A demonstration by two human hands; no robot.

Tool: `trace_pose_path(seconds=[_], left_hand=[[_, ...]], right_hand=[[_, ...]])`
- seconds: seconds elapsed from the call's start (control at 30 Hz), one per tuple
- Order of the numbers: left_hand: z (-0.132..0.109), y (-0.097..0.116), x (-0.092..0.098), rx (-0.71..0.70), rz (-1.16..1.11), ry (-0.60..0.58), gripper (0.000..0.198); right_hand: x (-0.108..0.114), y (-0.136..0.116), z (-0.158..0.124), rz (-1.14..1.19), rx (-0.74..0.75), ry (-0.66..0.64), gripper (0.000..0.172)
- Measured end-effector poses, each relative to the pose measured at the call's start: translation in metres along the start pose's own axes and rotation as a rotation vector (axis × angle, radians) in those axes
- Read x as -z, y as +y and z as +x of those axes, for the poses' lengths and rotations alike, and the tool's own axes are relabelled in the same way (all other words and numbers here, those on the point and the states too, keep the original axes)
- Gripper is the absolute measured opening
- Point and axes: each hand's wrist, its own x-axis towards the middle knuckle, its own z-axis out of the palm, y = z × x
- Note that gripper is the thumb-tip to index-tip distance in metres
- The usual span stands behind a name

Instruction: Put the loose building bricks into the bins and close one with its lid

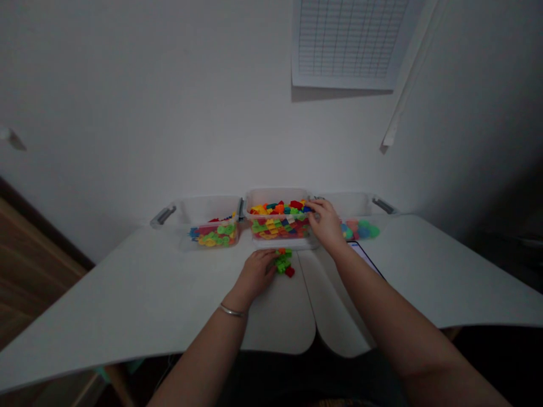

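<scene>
My left hand (257, 272) rests low over the white table, its fingers and thumb curled around the left side of a small cluster of green building bricks (283, 263). Orange shows at the cluster's far end, and a red brick (289, 272) sits at its near end; whether it is joined on is unclear. My right hand (324, 221) reaches to the right side of the middle clear bin (278, 195). Its fingers are stretched and apart over the rim, close to a blue brick (307, 209). Mixed colored bricks (275, 226) fill this bin.
A left clear bin (207, 204) holds colored plastic pieces, and a right clear bin (348, 203) holds rounder ones, partly behind my right hand. A phone (365, 255) lies beside my right forearm. Two white table sections (280, 322) meet at a seam. A wall stands close behind.
</scene>
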Motion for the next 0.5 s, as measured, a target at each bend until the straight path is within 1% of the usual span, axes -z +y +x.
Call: trace_pose_path(seconds=[0.1,0.27,0.37,0.5], left_hand=[[0.001,0.003,0.002,0.01,-0.006,0.005,0.033],[0.002,0.005,0.005,0.034,0.031,-0.014,0.028],[0.002,0.005,0.005,0.042,0.051,-0.006,0.025],[0.003,0.004,0.004,0.054,0.059,-0.015,0.024]], right_hand=[[-0.003,-0.002,-0.001,-0.059,0.001,-0.075,0.037],[-0.004,-0.013,-0.005,-0.252,0.07,-0.223,0.038],[-0.005,-0.018,-0.007,-0.334,0.084,-0.254,0.04],[-0.006,-0.022,-0.006,-0.366,0.074,-0.303,0.042]])
